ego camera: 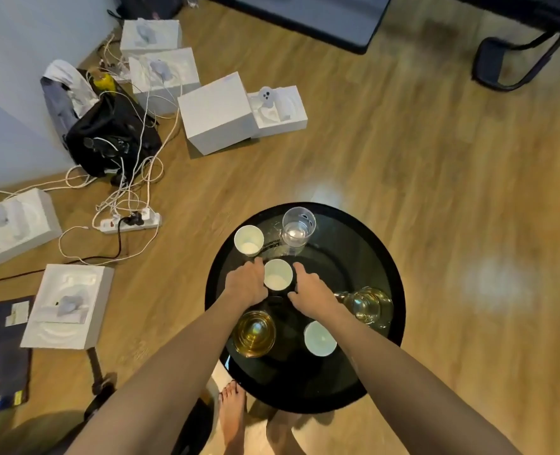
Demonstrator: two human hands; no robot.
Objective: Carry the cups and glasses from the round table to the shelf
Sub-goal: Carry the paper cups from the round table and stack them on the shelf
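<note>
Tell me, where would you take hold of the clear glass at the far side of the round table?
Probably around its side wall, from the right. The clear glass stands upright with its mouth open upward, so the wall is what a grip can wrap. A white cup stands close on its left, while the black table to its right is bare.

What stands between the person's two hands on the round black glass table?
In the head view, a small white paper cup stands upright between the left hand and right hand on the round black glass table.
</note>
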